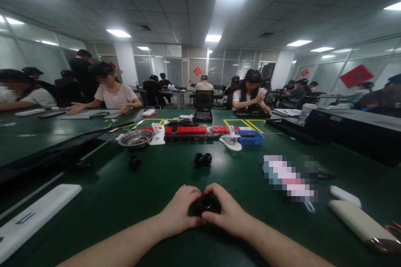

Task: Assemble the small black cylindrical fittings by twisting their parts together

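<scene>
A round black part with a hole in its top point(206, 202) is on the green table point(156, 175), between my two hands. My left hand point(181, 208) curls round its left side, fingers behind and thumb in front. From the right, my right hand point(224, 208) closes on it with fingertips at the back and thumb at the front. Two similar black parts point(203, 159) stand touching each other farther up the table. Another black part point(134, 162) stands alone to the left.
Across the middle lie a metal bowl point(136, 138) of small pieces, red blocks point(191, 129), white tools point(231, 138) and a blue basket point(250, 137). A long white object point(40, 221) lies left; a beige case point(360, 223) lies right. People sit opposite.
</scene>
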A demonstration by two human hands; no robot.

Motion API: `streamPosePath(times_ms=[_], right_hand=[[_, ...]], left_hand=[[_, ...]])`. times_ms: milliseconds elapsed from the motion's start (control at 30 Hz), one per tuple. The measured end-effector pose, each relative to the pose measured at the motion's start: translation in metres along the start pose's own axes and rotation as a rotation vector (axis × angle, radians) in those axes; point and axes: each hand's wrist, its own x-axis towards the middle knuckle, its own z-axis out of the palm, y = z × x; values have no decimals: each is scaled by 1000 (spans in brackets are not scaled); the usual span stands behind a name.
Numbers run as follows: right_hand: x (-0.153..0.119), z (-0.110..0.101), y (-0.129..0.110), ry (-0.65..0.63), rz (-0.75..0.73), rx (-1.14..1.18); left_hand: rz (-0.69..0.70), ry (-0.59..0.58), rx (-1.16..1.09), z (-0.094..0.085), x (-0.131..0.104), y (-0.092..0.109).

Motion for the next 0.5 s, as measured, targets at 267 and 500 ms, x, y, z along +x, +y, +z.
streamPosePath(times_ms=[267, 500], right_hand=[[0, -3, -2, -95, -145, 72], [2, 0, 2, 18, 10, -48]], left_hand=[[-4, -11, -2, 0, 0, -1], [1, -10, -10, 0, 1, -1]])
